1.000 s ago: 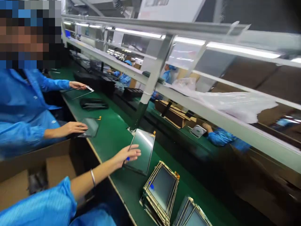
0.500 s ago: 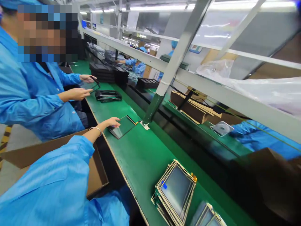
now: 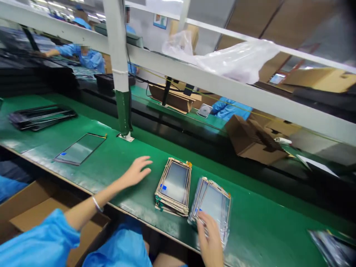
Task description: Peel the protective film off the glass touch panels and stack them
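My left hand point(image 3: 136, 171) is open, fingers apart, reaching over the bench just left of a stack of screen panels point(image 3: 175, 181) with pale frames, a blue tab and an orange ribbon tail. My right hand point(image 3: 210, 237) has its thumb and fingers at the lower left corner of the top panel in a second stack of screen panels point(image 3: 214, 203). That stack has clear plastic around it. The fingertips close on the panel's edge, partly hidden by the hand. Farther left, a single dark-edged screen panel point(image 3: 82, 149) lies flat with a blue tab near its lower corner.
Black frames point(image 3: 43, 115) are piled on the green bench point(image 3: 267, 222) at far left. More panels point(image 3: 332, 246) lie at the right edge. A post point(image 3: 122, 100) rises behind the bench. Below stands an open cardboard box point(image 3: 33, 211). Other workers are across the line.
The view has swung right. My left hand has let go of the single panel and moved right toward the stacks. My right hand has come into view at the right-hand stack.
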A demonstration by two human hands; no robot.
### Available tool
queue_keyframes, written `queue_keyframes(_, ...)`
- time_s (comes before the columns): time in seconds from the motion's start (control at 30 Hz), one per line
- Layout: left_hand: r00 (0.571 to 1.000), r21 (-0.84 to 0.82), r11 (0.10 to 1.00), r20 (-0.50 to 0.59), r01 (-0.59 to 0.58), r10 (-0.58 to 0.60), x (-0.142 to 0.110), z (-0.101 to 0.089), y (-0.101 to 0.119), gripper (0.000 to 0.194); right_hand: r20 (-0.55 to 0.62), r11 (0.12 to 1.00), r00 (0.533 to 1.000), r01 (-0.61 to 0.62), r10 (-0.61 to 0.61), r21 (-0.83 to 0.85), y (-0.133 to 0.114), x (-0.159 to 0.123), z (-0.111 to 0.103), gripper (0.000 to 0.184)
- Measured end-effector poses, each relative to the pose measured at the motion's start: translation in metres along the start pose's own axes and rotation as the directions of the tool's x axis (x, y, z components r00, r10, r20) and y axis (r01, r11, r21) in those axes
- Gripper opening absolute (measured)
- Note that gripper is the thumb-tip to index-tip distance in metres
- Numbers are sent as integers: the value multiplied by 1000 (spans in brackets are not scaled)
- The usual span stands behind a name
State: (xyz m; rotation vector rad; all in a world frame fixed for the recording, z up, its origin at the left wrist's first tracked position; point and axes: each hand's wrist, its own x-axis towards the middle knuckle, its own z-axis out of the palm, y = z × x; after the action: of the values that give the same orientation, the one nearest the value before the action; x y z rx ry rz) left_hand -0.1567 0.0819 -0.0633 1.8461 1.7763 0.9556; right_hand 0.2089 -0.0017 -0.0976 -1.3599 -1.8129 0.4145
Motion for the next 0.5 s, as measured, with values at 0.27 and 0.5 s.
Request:
queue_keyframes(0.27,995,-104,994,97,37,-27,37,107,45,60,55,984,990,-135,130,115,-2,63,72,55)
queue_keyframes(0.5,993,-306,944,35,122,-116,56,122,39,51,6,886,942,-316,334,340,12,86,91,60)
